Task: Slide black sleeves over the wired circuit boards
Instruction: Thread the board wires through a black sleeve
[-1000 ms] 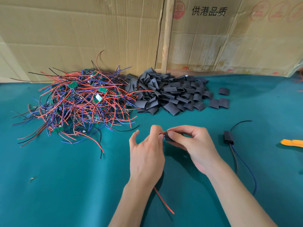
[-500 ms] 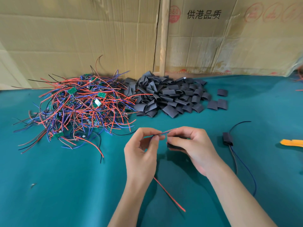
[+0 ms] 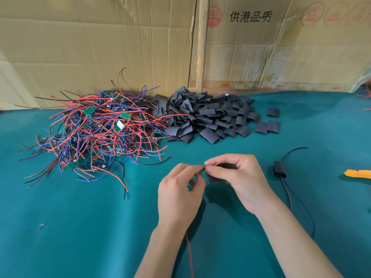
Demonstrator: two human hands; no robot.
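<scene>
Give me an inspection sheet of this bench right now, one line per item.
Surface: teal cloth, small speck of debris near left.
Job's things: tangled pile of wired boards; heap of black sleeves; one sleeved board at right.
Clutter: orange tool at right edge.
Hands: left hand pinches wires; right hand grips a black sleeve.
Cables: red wire trails toward the person.
Surroundings: cardboard sheets behind.

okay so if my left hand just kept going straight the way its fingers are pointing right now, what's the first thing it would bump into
Almost at once, the right hand: the left hand points up and to the right, fingers pinching the wires just short of the right fingers and the black sleeve they hold. Depth is hard to judge, but nothing lies between.
</scene>
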